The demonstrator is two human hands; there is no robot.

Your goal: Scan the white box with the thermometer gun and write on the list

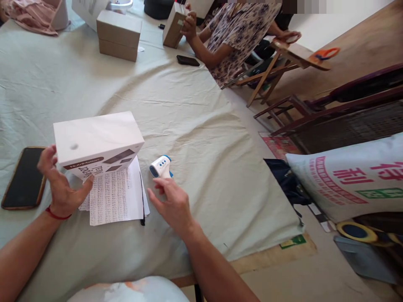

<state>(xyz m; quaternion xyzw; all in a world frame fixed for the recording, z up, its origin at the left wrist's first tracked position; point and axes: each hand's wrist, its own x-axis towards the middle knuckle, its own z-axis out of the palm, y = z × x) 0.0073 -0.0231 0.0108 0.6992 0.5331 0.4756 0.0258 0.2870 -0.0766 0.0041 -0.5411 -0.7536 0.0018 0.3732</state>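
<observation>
My left hand [61,184] grips the left end of a white printed box [99,134], thumb on the front and fingers on the side. The box is tilted over a stack of papers [116,197] covered in rows of small print. My right hand [171,201] is just right of the papers, its thumb and fingers apart and slightly curled. Right beyond its fingertips lies a white and blue infrared thermometer gun [161,166]; I cannot tell whether they touch. A black pen [142,220] sticks out from under the papers.
A phone [23,178] lies left of my left hand. Across the cloth-covered table [201,117] stand a brown carton [119,35] and another phone [188,61]. A co-worker [233,37] there holds a brown box [174,25]. A printed sack [349,176] is off the table's right side.
</observation>
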